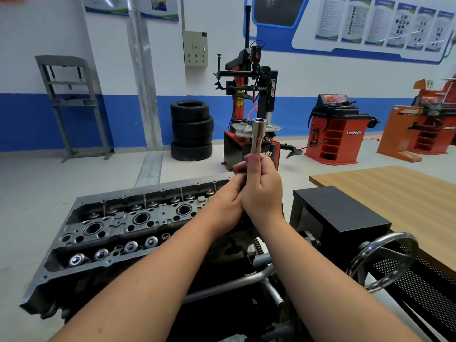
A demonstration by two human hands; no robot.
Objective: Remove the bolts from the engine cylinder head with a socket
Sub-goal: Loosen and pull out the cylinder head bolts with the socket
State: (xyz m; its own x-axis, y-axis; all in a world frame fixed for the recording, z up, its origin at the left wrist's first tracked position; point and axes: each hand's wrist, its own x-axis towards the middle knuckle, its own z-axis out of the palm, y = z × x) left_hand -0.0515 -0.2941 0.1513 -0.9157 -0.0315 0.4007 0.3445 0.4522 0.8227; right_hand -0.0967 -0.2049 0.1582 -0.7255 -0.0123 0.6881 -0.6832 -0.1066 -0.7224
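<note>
A long chrome socket (258,134) stands upright above the engine, open end up. My right hand (262,186) grips its lower end, thumb along the shaft. My left hand (230,196) is pressed against the right one, fingers curled round the tool's base, which is hidden between my palms. The grey engine cylinder head (118,228) lies below and to the left on a stand, with spark plug wells and round valve tops showing. I cannot pick out single bolts.
A black box (338,215) and a steel handwheel (385,260) sit right of the stand. A wooden table (394,188) is at the right. Behind stand stacked tyres (191,130), a tyre changer (251,99), a red wheel balancer (338,129) and a grey frame (71,102).
</note>
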